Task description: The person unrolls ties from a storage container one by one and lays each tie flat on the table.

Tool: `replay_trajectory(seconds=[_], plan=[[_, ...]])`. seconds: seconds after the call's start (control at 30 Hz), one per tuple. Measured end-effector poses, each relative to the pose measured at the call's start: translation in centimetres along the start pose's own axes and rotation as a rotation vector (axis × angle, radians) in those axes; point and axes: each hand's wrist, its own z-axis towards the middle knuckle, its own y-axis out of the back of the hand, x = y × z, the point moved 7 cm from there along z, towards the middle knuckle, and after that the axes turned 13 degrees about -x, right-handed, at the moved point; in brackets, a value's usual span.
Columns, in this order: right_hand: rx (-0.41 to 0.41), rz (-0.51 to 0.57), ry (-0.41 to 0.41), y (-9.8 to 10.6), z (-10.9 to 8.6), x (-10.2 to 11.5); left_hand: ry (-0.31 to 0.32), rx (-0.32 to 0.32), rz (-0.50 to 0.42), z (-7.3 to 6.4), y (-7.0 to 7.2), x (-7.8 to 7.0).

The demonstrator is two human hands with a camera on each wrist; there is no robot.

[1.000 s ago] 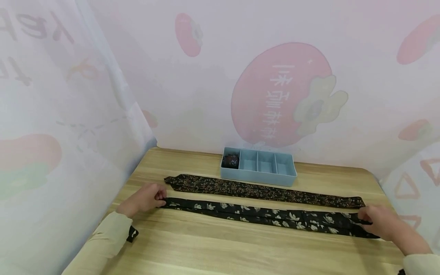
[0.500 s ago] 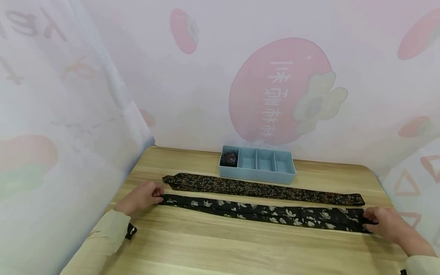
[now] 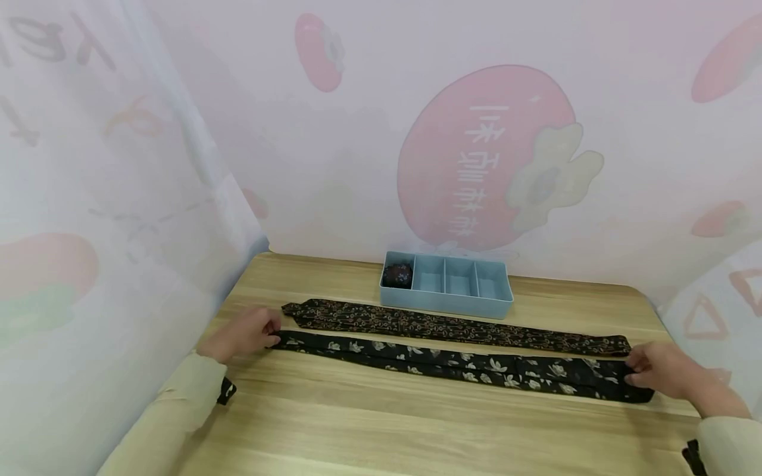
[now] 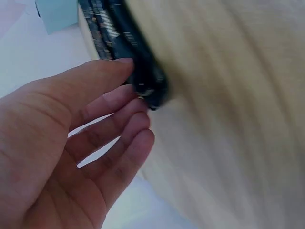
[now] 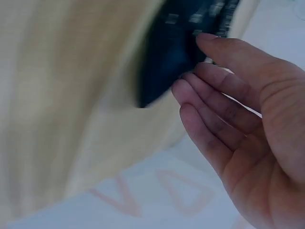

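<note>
In the head view a black necktie with pale flowers (image 3: 440, 363) lies stretched left to right across the wooden table, doubled lengthwise. My left hand (image 3: 247, 330) pinches its left end between thumb and fingers; the left wrist view shows that dark end (image 4: 150, 83) at the fingertips. At the other end, my right hand (image 3: 663, 370) pinches the upper edge near the corner, and a dark corner (image 5: 157, 71) hangs past the fingers in the right wrist view. Just behind lies a second black necktie with an orange-brown pattern (image 3: 446, 325), untouched, its left end pointed.
A blue-grey box with several compartments (image 3: 446, 303) stands at the back of the table. Its leftmost compartment holds a dark patterned rolled bundle (image 3: 397, 275). Bare wooden tabletop (image 3: 417, 430) lies in front. Pink-printed white cloth (image 3: 333, 165) hangs behind and at the sides.
The flowered necktie has shifted slightly back toward the patterned one, and its right end now lies flatter. Both hands have moved back a little with it; the view has tilted slightly.
</note>
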Motion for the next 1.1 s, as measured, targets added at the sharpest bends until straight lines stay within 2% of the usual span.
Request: replay_trajectory(seconds=[0.17, 0.23, 0.33, 0.47, 0.53, 0.63, 0.77, 0.97, 1.1], plan=[[-0.02, -0.042, 0.085, 2.2, 2.4, 3.3, 0.032, 0.067, -0.004, 0.4, 2.1, -1.9], [-0.008, -0.054, 0.129, 2.9, 3.6, 5.0, 0.022, 0.078, 0.016, 1.0, 3.1, -2.5], [0.014, -0.098, 0.178, 3.9, 5.4, 7.9, -0.032, 0.065, 0.079, 2.3, 4.7, -3.5], [0.029, -0.127, 0.239, 4.9, 8.0, 12.3, -0.019, 0.091, 0.15, 4.3, 6.1, -4.8], [0.029, -0.12, 0.279, 5.1, 9.5, 14.5, -0.005, 0.112, 0.177, 5.5, 6.4, -5.5], [0.026, -0.113, 0.327, 5.1, 11.6, 17.7, -0.017, 0.135, 0.208, 7.4, 6.2, -6.9], [0.012, -0.108, 0.377, 4.6, 14.2, 21.8, -0.031, 0.146, 0.215, 10.0, 5.0, -8.9], [-0.009, -0.067, 0.39, 3.0, 17.4, 26.7, -0.054, 0.128, 0.207, 13.2, 2.2, -12.0], [-0.035, -0.06, 0.411, 1.8, 18.9, 29.0, -0.03, 0.13, 0.209, 14.7, -0.1, -13.2]])
